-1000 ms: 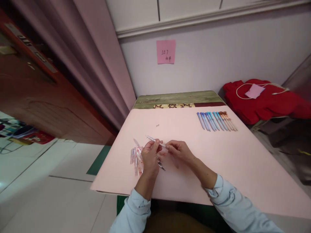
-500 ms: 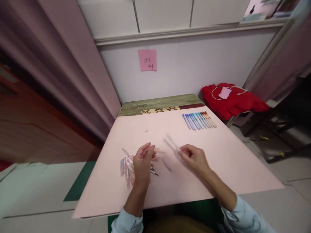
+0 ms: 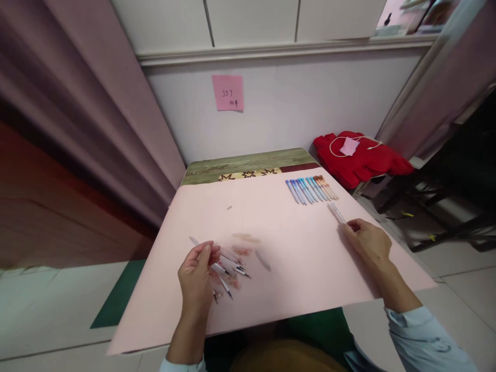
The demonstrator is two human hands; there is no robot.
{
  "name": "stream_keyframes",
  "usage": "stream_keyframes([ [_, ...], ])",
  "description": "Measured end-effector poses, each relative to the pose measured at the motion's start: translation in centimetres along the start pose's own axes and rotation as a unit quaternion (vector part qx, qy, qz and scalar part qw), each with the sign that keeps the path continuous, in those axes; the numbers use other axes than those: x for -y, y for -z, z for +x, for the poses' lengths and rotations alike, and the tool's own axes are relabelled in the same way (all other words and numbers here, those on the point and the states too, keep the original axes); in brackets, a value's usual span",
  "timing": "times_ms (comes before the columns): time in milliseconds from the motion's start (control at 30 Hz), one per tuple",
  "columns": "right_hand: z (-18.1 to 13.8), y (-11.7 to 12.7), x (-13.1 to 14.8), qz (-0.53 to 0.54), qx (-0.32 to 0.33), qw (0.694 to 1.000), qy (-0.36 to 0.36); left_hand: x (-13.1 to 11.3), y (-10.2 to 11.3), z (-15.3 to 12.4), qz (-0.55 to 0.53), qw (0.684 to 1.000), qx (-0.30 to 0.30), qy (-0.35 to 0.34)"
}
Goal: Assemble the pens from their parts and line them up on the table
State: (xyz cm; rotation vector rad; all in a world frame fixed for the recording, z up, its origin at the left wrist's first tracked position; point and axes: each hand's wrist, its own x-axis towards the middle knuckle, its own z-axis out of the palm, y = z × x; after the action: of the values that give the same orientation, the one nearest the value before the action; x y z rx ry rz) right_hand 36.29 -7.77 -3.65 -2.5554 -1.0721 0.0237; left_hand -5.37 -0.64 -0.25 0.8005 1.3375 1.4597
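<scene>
Out toward the right side of the table, my right hand (image 3: 368, 242) is closed on slim, pale pen barrels (image 3: 336, 213), which point up and left toward the row of pens. Blue, teal and brown-topped pens (image 3: 310, 190) lie side by side just beyond them. My left hand (image 3: 198, 268) hovers by the loose pile, thumb and fingertips pressed together; whatever they pinch, if anything, is hidden. Beside it lie several white pen refills (image 3: 228, 263) with dark tips, mixed with pinkish clear pieces. A greyish barrel (image 3: 263, 259) and beige pieces (image 3: 247, 237) rest right of the pile.
The pink-covered table (image 3: 294, 279) stands against a wall bearing a pink note (image 3: 228, 93). A tiny grey piece (image 3: 229, 207) lies near its middle. Red cloth (image 3: 356, 163) with a white cable sits beyond the right edge. A curtain (image 3: 101, 93) hangs at left.
My right hand has moved right with the pen barrels, nearer the row of pens. My left hand has shifted left, uncovering more refills in the pile.
</scene>
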Motion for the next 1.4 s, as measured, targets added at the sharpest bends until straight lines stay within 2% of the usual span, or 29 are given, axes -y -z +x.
stream_keyframes([
  [167,0.4,-1.0,-0.5,-0.025,-0.008,0.999,0.042,-1.0,1.3,0.3,-0.023,0.998,-0.046,-0.028],
  [267,0.4,-0.8,-0.9,-0.029,0.012,0.999,0.037,-1.4,2.6,0.9,-0.036,0.996,-0.072,-0.048],
  [367,0.0,0.2,-0.1,-0.017,0.013,1.000,0.017,-1.3,3.7,1.3,-0.043,0.993,-0.089,-0.064],
  [433,-0.8,0.9,1.7,0.003,-0.017,1.000,0.020,-1.1,4.1,1.5,-0.040,0.992,-0.093,-0.072],
  [533,-2.8,1.4,6.1,0.092,-0.018,0.991,0.099,-0.8,4.0,1.4,-0.037,0.993,-0.091,-0.072],
  [633,-5.0,0.8,11.4,0.197,0.065,0.948,0.242,-0.7,4.0,1.2,-0.036,0.994,-0.085,-0.066],
  [733,-6.1,-0.7,16.0,0.204,0.108,0.914,0.334,-0.8,4.6,1.3,-0.030,0.992,-0.094,-0.076],
  [833,-6.2,-3.1,18.7,0.253,0.143,0.898,0.332,-0.8,6.2,2.0,-0.005,0.990,-0.115,-0.085],
  [967,-5.8,-6.4,19.1,0.334,0.156,0.894,0.256,0.0,8.6,3.2,0.097,0.989,-0.095,-0.057],
  [1033,-5.6,-7.5,18.4,0.342,0.170,0.896,0.229,0.5,9.3,3.6,0.184,0.976,-0.088,-0.078],
  [1100,-5.3,-8.0,17.7,0.344,0.179,0.896,0.218,0.7,9.2,3.8,0.282,0.949,-0.084,-0.115],
  [1167,-5.2,-8.0,17.3,0.349,0.178,0.895,0.211,0.5,8.3,3.7,0.378,0.913,-0.074,-0.133],
  [1300,-5.3,-7.9,17.6,0.347,0.174,0.896,0.217,-0.4,5.7,3.0,0.529,0.838,-0.055,-0.119],
  [1400,-5.7,-7.8,17.9,0.331,0.168,0.894,0.251,-0.7,4.5,2.8,0.559,0.822,-0.031,-0.107],
])
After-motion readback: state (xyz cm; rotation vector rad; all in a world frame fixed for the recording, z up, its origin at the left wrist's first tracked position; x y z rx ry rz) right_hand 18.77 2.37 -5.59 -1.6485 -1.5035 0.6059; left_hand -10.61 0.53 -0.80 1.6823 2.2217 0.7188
